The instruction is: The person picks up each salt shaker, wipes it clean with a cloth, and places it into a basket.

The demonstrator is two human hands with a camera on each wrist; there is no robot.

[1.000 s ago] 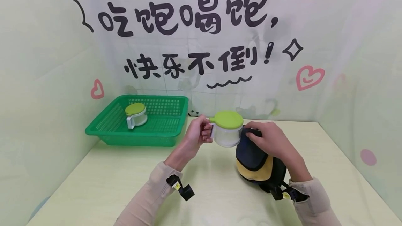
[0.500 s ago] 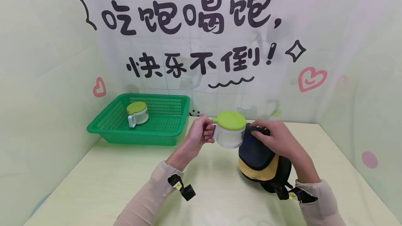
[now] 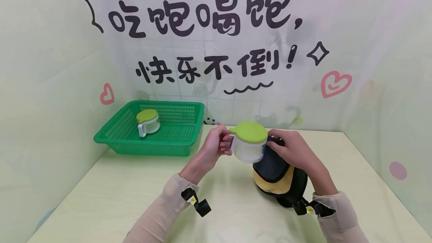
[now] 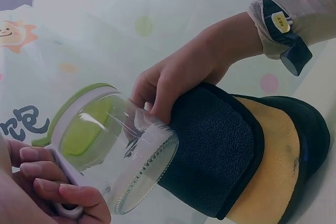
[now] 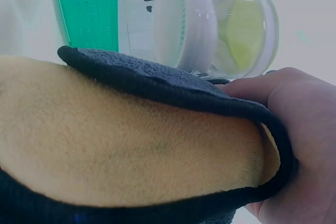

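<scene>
My left hand (image 3: 215, 146) grips the white handle of a clear glass seasoning jar (image 3: 249, 150) with a green lid, held upright above the table. In the left wrist view the glass (image 4: 142, 145) looks see-through, with no contents that I can make out. My right hand (image 3: 294, 149) pinches the black-trimmed top of a soft navy, yellow and black plush bag (image 3: 275, 185). Its navy flap (image 4: 215, 145) lies close beside the jar; whether they touch I cannot tell. Yellow plush fabric (image 5: 126, 135) fills much of the right wrist view.
A green plastic basket (image 3: 152, 150) stands at the back left of the table (image 3: 222, 205). Inside it sits a second green-lidded jar (image 3: 147, 122) with a white handle. Printed curtains (image 3: 189, 48) enclose the back and sides.
The jar and my left hand have shifted slightly right, the jar also a little lower. My right hand and the bag swayed right, then back left. Both holds stay the same.
</scene>
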